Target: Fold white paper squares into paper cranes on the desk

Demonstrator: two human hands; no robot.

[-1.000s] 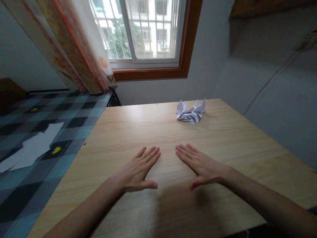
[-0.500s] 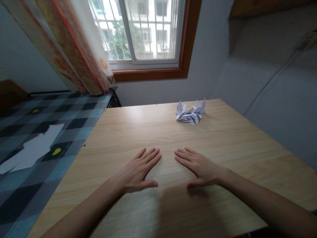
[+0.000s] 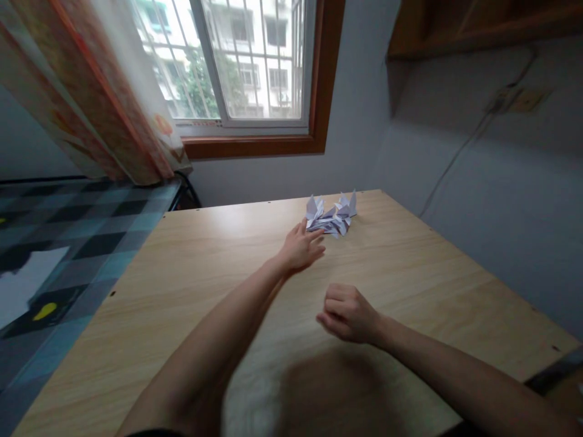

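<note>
My left hand [image 3: 303, 246] is stretched far forward over the wooden table [image 3: 191, 285], fingers apart, its fingertips at the left edge of a small pile of folded white paper shapes [image 3: 331, 215]. Whether the fingers touch the paper is hard to tell; nothing is gripped. My right hand [image 3: 347, 314] rests nearer to me on the table, its fingers curled into a loose fist with nothing visible in it.
A bed with a blue and black checked cover [image 3: 68, 243] stands left of the table, with white paper sheets [image 3: 20, 285] lying on it. A window [image 3: 232, 60] and patterned curtain [image 3: 91, 97] are behind. A grey wall [image 3: 501, 182] runs along the table's right side.
My left hand has left its flat spot on the table and reached forward to the paper pile. My right hand has curled from flat into a loose fist. The view shifted right.
</note>
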